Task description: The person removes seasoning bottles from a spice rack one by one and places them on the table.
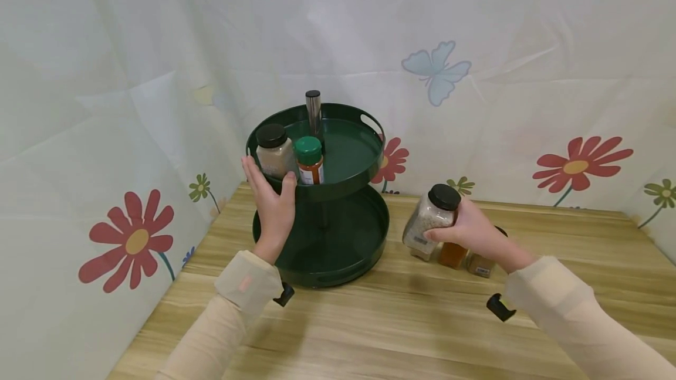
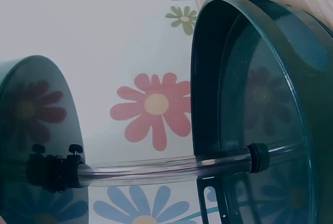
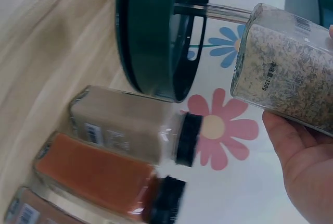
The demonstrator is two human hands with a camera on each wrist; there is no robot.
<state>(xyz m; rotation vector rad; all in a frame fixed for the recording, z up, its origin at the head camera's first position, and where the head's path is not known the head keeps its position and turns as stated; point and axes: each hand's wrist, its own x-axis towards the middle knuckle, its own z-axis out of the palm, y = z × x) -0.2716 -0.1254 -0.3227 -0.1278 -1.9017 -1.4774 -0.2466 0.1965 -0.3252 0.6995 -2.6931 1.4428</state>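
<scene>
My right hand point(image 1: 472, 230) grips a clear glass jar point(image 1: 429, 221) with a black lid, raised and tilted above the table. In the right wrist view pale flakes fill this jar point(image 3: 291, 67), with fingertips against its side. My left hand point(image 1: 274, 210) reaches up to the front-left rim of a green two-tier tray stand point(image 1: 364, 179), its fingers extended and thumb spread apart. Beside it on the upper tier stand a black-lidded jar of beige powder point(image 1: 277, 160) and a green-capped spice bottle point(image 1: 310, 160). Whether the left hand touches that jar is unclear.
Under the right hand stand black-lidded jars of tan powder point(image 3: 125, 125), orange powder point(image 3: 99, 174) and brown powder point(image 3: 41, 211). A metal post point(image 2: 156, 173) joins the tiers. The wooden table point(image 1: 380, 333) meets a flower-printed curtain point(image 1: 502, 133) behind and at left.
</scene>
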